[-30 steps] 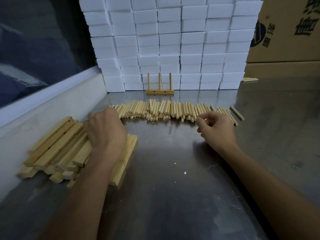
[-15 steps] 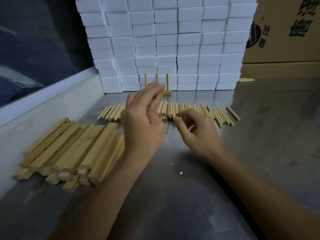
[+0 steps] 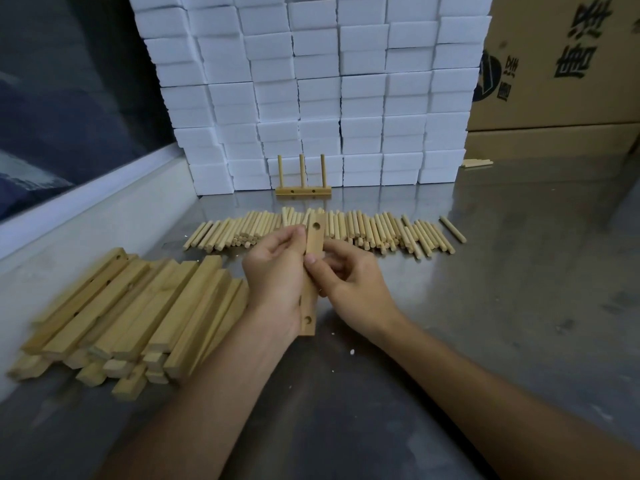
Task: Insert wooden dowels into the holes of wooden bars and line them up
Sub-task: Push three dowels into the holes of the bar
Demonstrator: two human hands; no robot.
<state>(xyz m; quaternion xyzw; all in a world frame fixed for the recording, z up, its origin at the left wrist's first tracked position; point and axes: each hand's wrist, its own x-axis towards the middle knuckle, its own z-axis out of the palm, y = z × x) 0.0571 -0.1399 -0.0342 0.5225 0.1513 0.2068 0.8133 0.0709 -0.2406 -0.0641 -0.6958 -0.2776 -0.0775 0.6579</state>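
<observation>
We're over a steel bench (image 3: 502, 306), and behind it rises a wall of stacked white blocks (image 3: 311, 81) with cardboard boxes (image 3: 561, 64) to its right. On the left of the bench sits a heap of wooden bars (image 3: 131, 306), lying side by side and overlapping. Beyond our hands runs a long row of wooden dowels (image 3: 381, 230), and at the foot of the white wall one finished bar (image 3: 303, 192) stands with three dowels upright in it. Now the action: our left hand (image 3: 273, 282) has its grip wrapped round a single bar (image 3: 313, 244), held lengthwise away from us above the bench, holes showing near both ends. Our right hand (image 3: 353, 282) pinches the same bar from the other side, thumb on its face, fingers curled behind; whether a dowel is tucked in there, we can't tell
</observation>
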